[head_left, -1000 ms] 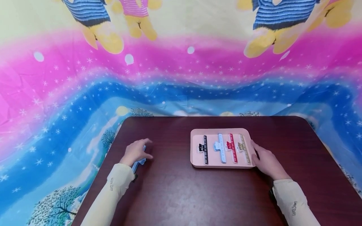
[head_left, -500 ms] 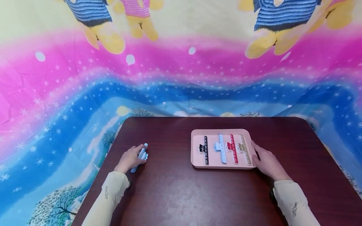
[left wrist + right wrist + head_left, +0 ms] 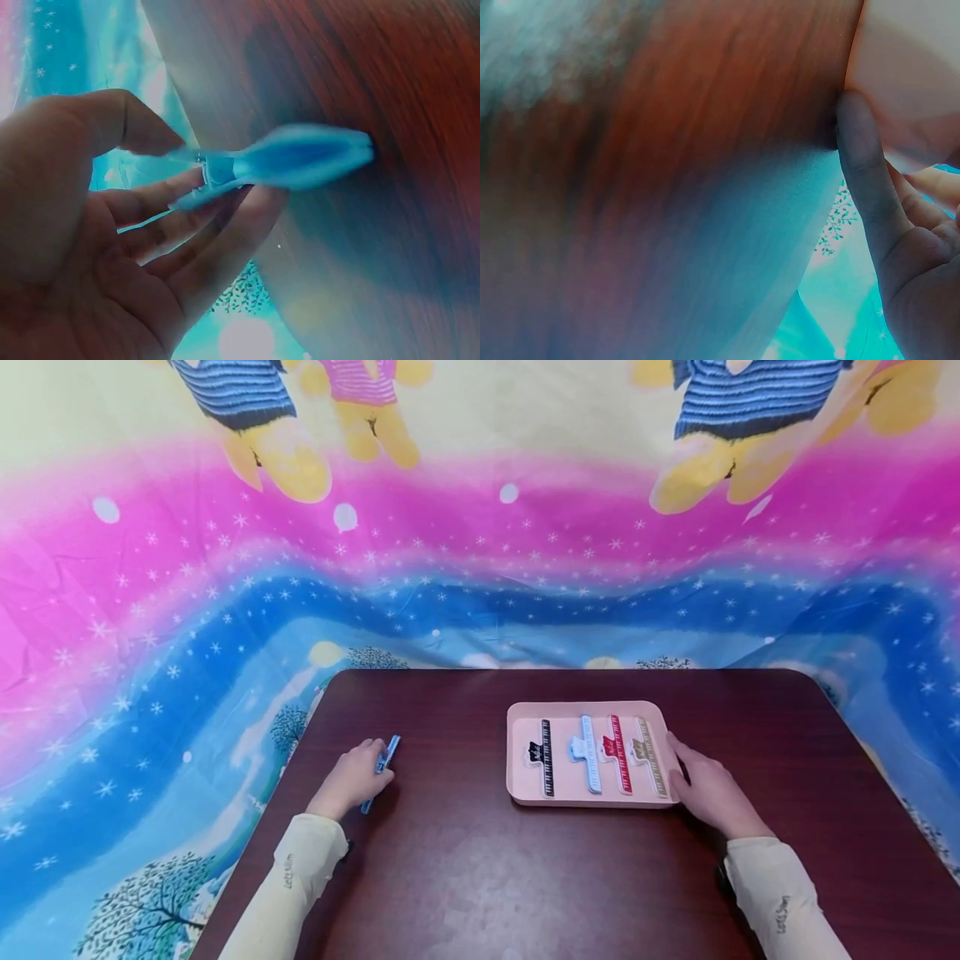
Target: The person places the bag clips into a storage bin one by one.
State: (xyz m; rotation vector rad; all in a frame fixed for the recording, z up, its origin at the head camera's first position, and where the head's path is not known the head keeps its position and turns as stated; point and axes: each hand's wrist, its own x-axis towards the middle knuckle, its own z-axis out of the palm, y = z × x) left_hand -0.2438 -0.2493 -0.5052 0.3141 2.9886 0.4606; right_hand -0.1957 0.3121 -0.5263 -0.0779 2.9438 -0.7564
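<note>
My left hand [image 3: 352, 781] pinches a blue clip [image 3: 391, 755] above the left part of the table. In the left wrist view the thumb and fingers press its two handles, and the long jaws of the clip [image 3: 315, 156] point away from the palm. On the right, my right hand [image 3: 708, 785] holds the right end of a pink tray [image 3: 525, 793], thumb against its wall in the right wrist view. Inside the tray lie a black clip [image 3: 547, 760], a light blue clip [image 3: 590, 756], a red clip [image 3: 619, 756] and a gold clip [image 3: 651, 758], side by side, with piano-key patterns.
Everything sits on a dark brown wooden table [image 3: 450, 860] with rounded far corners. A printed cloth [image 3: 480, 593] in pink and blue hangs behind the table and along its sides.
The left hand, spread over the blue clip a second ago, has closed on it and turned it. The clip has shifted slightly to the right. The right hand and tray stay put.
</note>
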